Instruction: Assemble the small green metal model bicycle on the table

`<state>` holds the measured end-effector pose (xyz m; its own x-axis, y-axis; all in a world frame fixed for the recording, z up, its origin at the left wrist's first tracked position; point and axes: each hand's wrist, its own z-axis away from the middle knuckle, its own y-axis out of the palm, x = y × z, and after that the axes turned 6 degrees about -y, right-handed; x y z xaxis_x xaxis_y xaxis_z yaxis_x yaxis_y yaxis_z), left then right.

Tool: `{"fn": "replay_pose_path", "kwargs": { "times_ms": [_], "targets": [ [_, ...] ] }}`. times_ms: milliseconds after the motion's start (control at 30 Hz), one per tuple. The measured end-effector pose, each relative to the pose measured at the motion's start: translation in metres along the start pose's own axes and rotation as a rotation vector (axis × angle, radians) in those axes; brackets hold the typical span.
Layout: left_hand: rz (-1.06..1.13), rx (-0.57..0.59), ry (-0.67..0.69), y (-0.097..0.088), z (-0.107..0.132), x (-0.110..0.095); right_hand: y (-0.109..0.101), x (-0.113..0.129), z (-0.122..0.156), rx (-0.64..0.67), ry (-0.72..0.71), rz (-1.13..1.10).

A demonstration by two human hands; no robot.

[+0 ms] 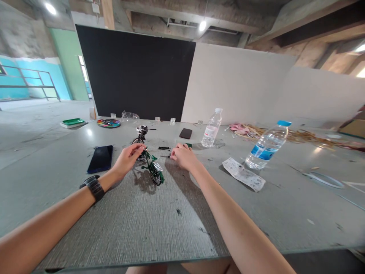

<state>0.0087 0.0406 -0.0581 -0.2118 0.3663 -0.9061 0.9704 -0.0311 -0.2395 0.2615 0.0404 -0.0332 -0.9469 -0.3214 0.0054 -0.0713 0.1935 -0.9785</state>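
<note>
My left hand (128, 158), a dark watch (95, 187) on its wrist, is closed on the front end of a green model bicycle (153, 167). The rear wheel of the bicycle points toward me, low over the table. Behind it stands a black model bicycle (141, 133), partly covered by my left fingers. My right hand (184, 156) rests low at the tabletop with its fingers pinched together. By its fingertips is a thin dark piece; what the pinch holds is too small to tell. Short black parts (164, 148) lie just beyond.
A dark phone (100, 159) lies at left, a smaller one (186, 133) farther back. Two water bottles (211, 129) (268, 146) stand at right near a printed paper sheet (243, 174). A paint palette (108, 123) and green tray (73, 121) sit at the back left.
</note>
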Motion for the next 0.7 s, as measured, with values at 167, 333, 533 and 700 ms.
{"fn": "replay_pose_path", "kwargs": {
  "times_ms": [167,333,533,700],
  "targets": [
    [-0.017,-0.010,0.005,-0.001,0.001,-0.004,-0.006,0.008,0.000,-0.076,-0.067,-0.314],
    [-0.027,0.008,0.009,-0.001,0.000,-0.002,-0.011,0.025,0.002,-0.146,-0.243,-0.627],
    [-0.040,0.006,0.028,-0.001,-0.002,0.003,-0.010,0.032,0.003,-0.159,-0.268,-0.619],
    [-0.035,-0.014,-0.010,-0.001,0.000,-0.001,-0.009,0.033,0.002,-0.175,-0.281,-0.621]
  ]
}}
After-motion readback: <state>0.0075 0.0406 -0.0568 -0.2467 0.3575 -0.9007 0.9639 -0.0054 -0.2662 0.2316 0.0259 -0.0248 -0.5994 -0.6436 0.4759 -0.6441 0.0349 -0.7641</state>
